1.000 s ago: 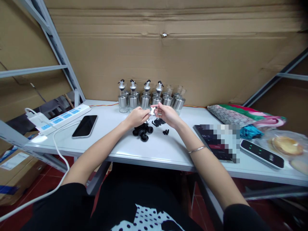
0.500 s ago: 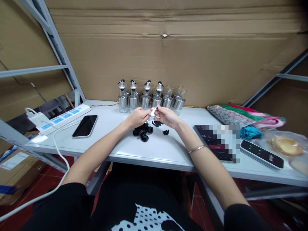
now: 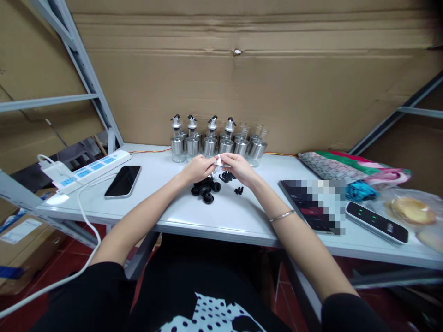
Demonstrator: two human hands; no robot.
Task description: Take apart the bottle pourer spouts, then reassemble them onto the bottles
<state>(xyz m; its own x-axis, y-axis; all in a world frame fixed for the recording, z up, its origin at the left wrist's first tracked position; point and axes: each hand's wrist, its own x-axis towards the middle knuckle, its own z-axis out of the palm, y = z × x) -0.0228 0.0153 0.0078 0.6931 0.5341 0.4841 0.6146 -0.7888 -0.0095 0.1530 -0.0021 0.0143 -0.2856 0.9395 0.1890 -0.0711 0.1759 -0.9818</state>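
Over the middle of the table, both hands meet at a white pourer spout [image 3: 218, 162]. My left hand [image 3: 200, 168] pinches it from the left, and my right hand [image 3: 238, 166] has its fingers closed on the upper right part. Fingers cover most of the piece. Below them lies a pile of black round stoppers [image 3: 206, 189]. Several thin black levers [image 3: 227, 176] and a little group of small black pieces [image 3: 238, 190] are just right of the pile. Behind stand glass bottles with steel sleeves [image 3: 209, 146], some topped with white-and-black pourers [image 3: 212, 122].
On the left are a phone [image 3: 122, 181], a power strip [image 3: 93, 170] and a white cable [image 3: 83, 207]. A tablet [image 3: 308, 207], a white device [image 3: 376, 222], a patterned cloth bag [image 3: 332, 166] and bagged food [image 3: 411, 210] sit on the right. Cardboard [image 3: 242, 87] walls the back.
My right hand's fingers have closed in over the top of the pourer spout. Its black tip, visible before, is now hidden. The left hand keeps its grip in nearly the same place.
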